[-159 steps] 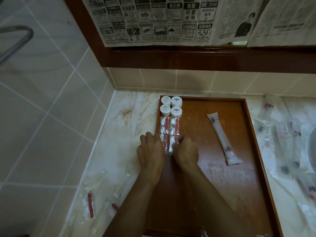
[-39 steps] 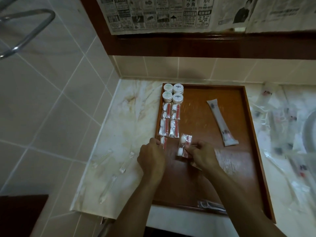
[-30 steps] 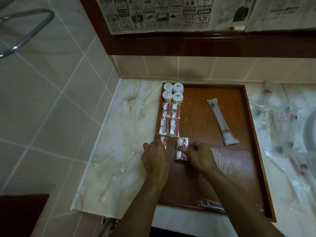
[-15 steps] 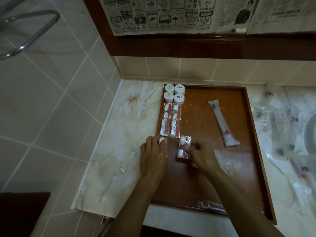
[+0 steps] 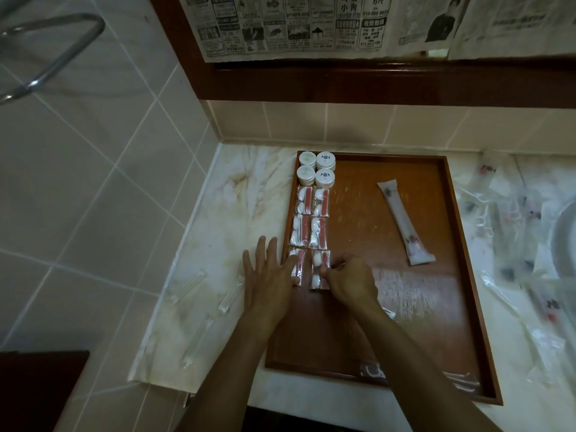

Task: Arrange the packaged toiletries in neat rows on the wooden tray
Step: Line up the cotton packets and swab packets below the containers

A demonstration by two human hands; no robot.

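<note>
A wooden tray [image 5: 436,307] lies on the marble counter. Down its left side run two columns: several white round jars [image 5: 316,169] at the back, then clear packets with red and white contents [image 5: 308,218]. My left hand [image 5: 269,279] lies flat with straight fingers, touching the nearest left packet [image 5: 296,265] at the tray's left rim. My right hand [image 5: 350,280] pinches the right edge of the nearest right packet [image 5: 319,269], which sits in line under the column. A long white sachet [image 5: 403,222] lies slanted in the tray's middle right.
Clear wrapped sticks [image 5: 229,296] lie on the counter left of the tray. More clear packets [image 5: 514,244] crowd the counter at the right, by a sink rim [image 5: 561,241]. Plastic wrappers [image 5: 461,380] rest at the tray's near edge. Tiled walls stand left and behind.
My right hand has set its packet down in line with the right column. My left hand has spread its fingers flat over the left packet and tray rim.
</note>
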